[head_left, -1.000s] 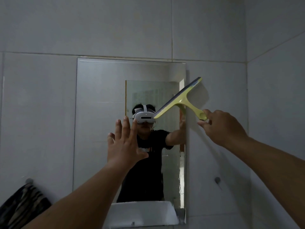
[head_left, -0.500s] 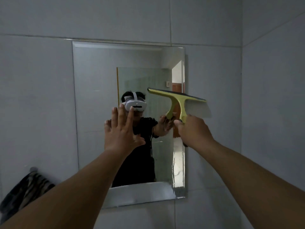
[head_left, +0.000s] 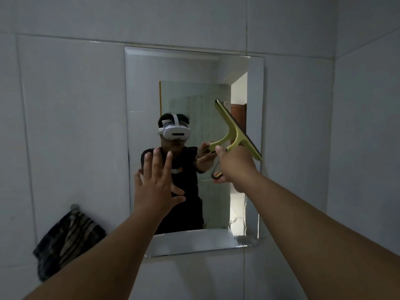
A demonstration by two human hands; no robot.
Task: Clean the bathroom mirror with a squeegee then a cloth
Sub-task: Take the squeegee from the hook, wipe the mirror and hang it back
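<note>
Two hands are raised at the mirror [head_left: 147, 100]: the right hand [head_left: 237, 164] is clenched around the squeegee [head_left: 234, 133] handle with the blade slanting above it, the left hand [head_left: 157, 182] spread and empty.

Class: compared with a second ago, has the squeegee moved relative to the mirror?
Yes. The squeegee has swung from slanting across the mirror's right edge to lying inside it, blade along that edge.
</note>
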